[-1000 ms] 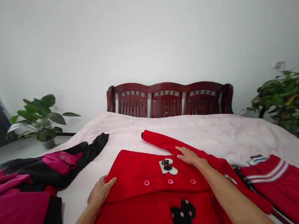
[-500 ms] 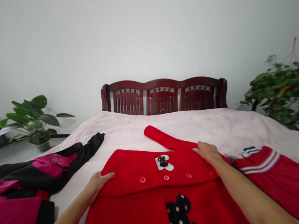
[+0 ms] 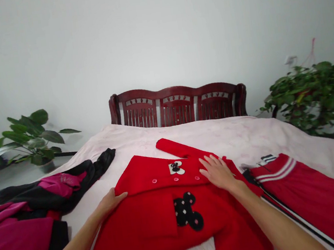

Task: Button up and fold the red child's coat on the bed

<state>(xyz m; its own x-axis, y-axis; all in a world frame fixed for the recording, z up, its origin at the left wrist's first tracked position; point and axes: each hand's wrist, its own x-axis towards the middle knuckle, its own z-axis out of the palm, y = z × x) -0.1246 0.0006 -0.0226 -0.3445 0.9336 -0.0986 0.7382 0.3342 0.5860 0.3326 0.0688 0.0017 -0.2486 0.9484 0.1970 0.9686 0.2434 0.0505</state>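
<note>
Red woollen child's coat (image 3: 155, 221) with 3 small pink buttons (image 3: 174, 179) in a row, a white bow patch (image 3: 175, 167) above them and a black polka-dot mouse-head patch (image 3: 188, 215) below lies spread flat on the pale pink bedsheet (image 3: 249, 138) of the bed, its upper part folded down over the body and 1 sleeve (image 3: 176, 148) stretching away toward the dark red wooden headboard (image 3: 178, 104). Left hand (image 3: 111, 201) rests at the coat's left edge, fingers curled over the corner of the fold, a loose grip on the cloth. Right hand (image 3: 218, 171) lies palm down on the coat's right shoulder beside the buttons, fingers spread and flat, its grip closed on nothing. A red pleated garment with white stripes (image 3: 301, 193) lies just right of the coat, and a black and magenta jacket (image 3: 55, 190) lies to its left, well apart from the left hand.
</note>
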